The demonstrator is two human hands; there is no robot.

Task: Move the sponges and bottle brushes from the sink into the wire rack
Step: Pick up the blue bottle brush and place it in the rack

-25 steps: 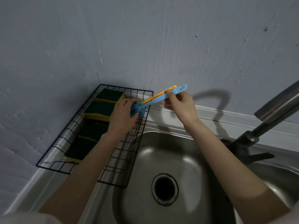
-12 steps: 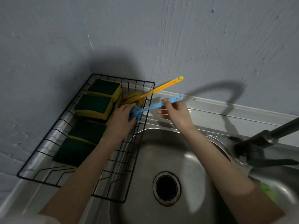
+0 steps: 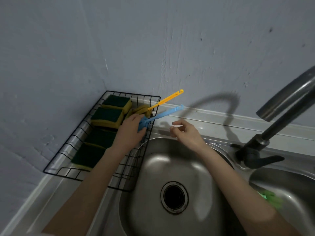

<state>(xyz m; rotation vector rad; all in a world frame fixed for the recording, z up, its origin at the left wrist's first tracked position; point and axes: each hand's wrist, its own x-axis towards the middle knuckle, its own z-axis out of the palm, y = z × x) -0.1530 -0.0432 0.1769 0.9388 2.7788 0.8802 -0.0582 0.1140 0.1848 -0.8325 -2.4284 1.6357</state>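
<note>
Four green-topped yellow sponges (image 3: 109, 114) sit in a row down the black wire rack (image 3: 56, 165) on the steel counter (image 3: 187, 118), in the corner left of the steel sink (image 3: 153, 167). Two brushes: the yellow-handled bottle brush (image 3: 167, 99) and the blue-handled bottle brush (image 3: 163, 114), both heads in the rack, handles slanting up and right over its rim. The left hand (image 3: 131, 132) has its grip closed on the blue head. The right hand (image 3: 185, 133) hovers with fingers loosely spread, its grip on nothing.
</note>
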